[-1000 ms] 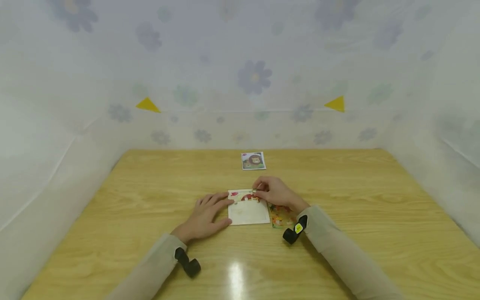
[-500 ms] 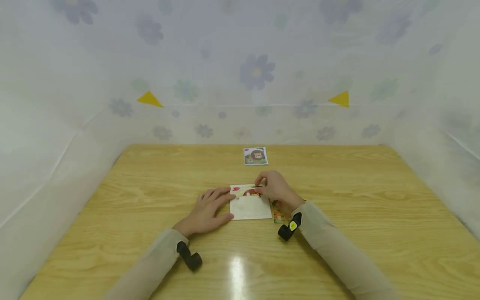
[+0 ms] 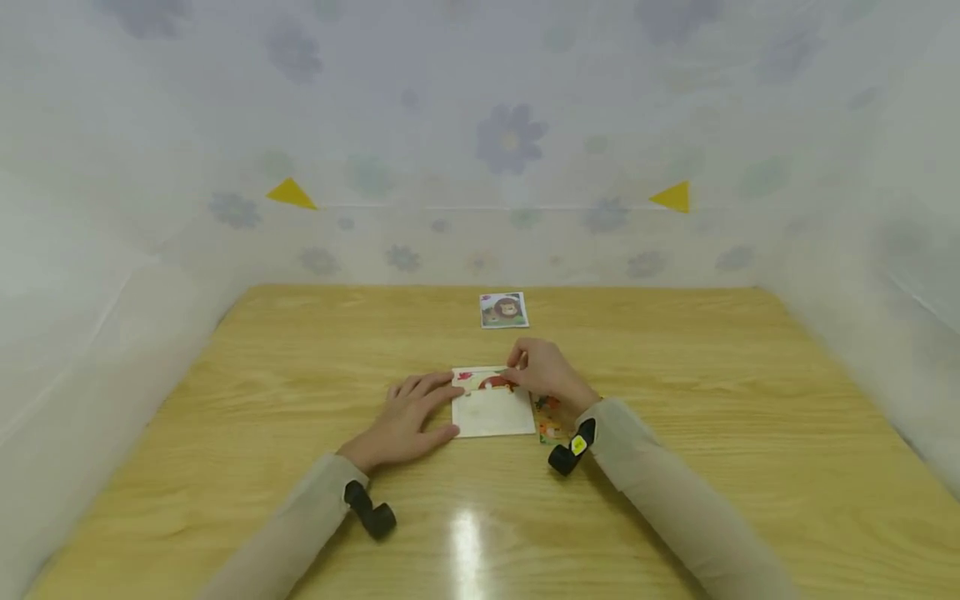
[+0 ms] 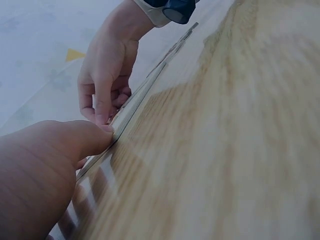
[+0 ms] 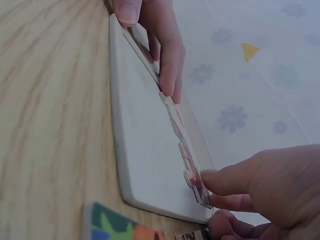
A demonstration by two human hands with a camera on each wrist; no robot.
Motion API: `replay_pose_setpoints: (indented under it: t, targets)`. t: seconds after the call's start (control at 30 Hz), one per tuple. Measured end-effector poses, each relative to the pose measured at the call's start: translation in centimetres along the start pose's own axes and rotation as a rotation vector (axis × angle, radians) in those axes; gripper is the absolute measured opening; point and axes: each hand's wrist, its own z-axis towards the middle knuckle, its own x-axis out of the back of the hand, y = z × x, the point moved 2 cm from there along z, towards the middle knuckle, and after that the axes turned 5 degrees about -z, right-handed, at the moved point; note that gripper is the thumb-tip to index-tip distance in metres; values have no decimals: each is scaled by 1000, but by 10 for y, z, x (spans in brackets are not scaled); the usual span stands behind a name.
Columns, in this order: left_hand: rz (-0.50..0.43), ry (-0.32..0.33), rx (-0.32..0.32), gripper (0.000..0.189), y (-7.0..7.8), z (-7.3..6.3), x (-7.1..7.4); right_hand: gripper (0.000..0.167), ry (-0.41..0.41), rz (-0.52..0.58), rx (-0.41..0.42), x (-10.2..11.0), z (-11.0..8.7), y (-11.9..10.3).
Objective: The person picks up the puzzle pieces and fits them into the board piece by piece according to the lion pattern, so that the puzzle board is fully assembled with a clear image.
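Note:
A white jigsaw tray [image 3: 493, 415] lies flat on the table, with a row of joined puzzle pieces [image 3: 489, 382] along its far side. My left hand [image 3: 405, 421] rests at the tray's left edge, fingers extended over the rim and thumb at the near corner. At the far right corner my right hand [image 3: 551, 371] pinches a puzzle piece [image 5: 201, 192] between thumb and fingers, right at the end of the row; the fingers mostly hide it. Loose colourful pieces [image 3: 551, 427] lie beside the tray, partly under the right wrist.
A lion picture card [image 3: 504, 311] lies behind the tray near the table's back edge. The wooden table [image 3: 300, 350] meets a flowered curtain [image 3: 405, 233] at the back and sides. Wrist cameras [image 3: 375, 518] sit on both cuffs.
The right fingertips have moved closer down onto the tray's far right corner with the piece. The left hand stays in place; the head view shifts slightly.

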Motion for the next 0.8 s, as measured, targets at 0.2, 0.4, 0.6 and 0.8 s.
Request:
replay_pose_setpoints:
  t: [0.2,0.4,0.6,0.8]
  targets:
    - [1,7,11,55,-3,-7,0,14,-65,105,1,0,-1,0]
    - [0,2,10,55,-1,-3,1,12,-71,104,48,19,-9,15]
    - [-9,-5,15,56,-1,-4,1,15,-141,58,110,34,-19,29]
    - [-7,-7,21,56,0,-5,2,21,-228,-32,163,37,-27,34]
